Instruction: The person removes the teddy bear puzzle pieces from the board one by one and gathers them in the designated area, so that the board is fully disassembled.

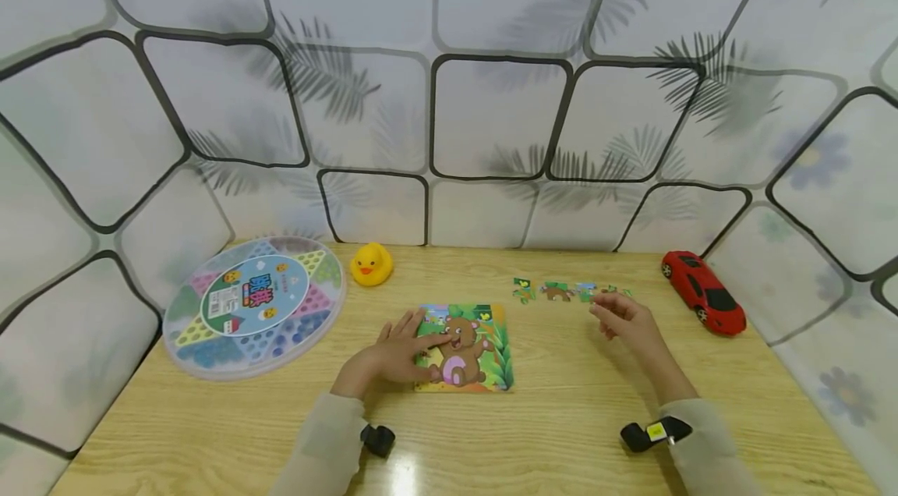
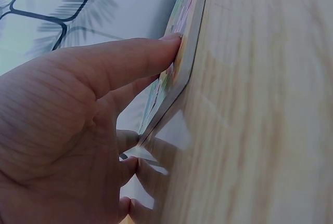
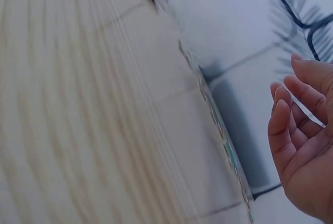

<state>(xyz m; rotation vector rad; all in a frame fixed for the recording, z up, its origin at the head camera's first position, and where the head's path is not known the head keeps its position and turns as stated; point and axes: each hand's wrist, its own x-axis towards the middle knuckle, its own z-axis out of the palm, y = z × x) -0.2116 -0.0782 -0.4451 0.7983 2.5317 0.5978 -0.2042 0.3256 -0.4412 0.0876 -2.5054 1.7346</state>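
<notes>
My left hand (image 1: 396, 354) rests on the left side of a flat bear jigsaw puzzle (image 1: 491, 348), fingers spread and thumb near its lower left corner. In the left wrist view, the thumb of the left hand (image 2: 67, 115) touches the top of the puzzle (image 2: 193, 42) by its edge. My right hand (image 1: 630, 324) hovers over the table with loosely bent fingers, holding nothing visible. Just beyond its fingertips lies a row of several loose jigsaw pieces (image 1: 556, 292); the hand partly covers the rightmost. The right wrist view shows the right hand (image 3: 307, 146) beyond the thin edges of the pieces (image 3: 223, 141).
A round, clear-lidded Chinese checkers set (image 1: 326, 293) lies at the left. Behind the puzzle's left side stands a yellow rubber duck (image 1: 372, 265). At the far right is a red toy car (image 1: 704, 293). A patterned cloth wall (image 1: 484, 211) closes off the wooden table (image 1: 533, 434) at the back.
</notes>
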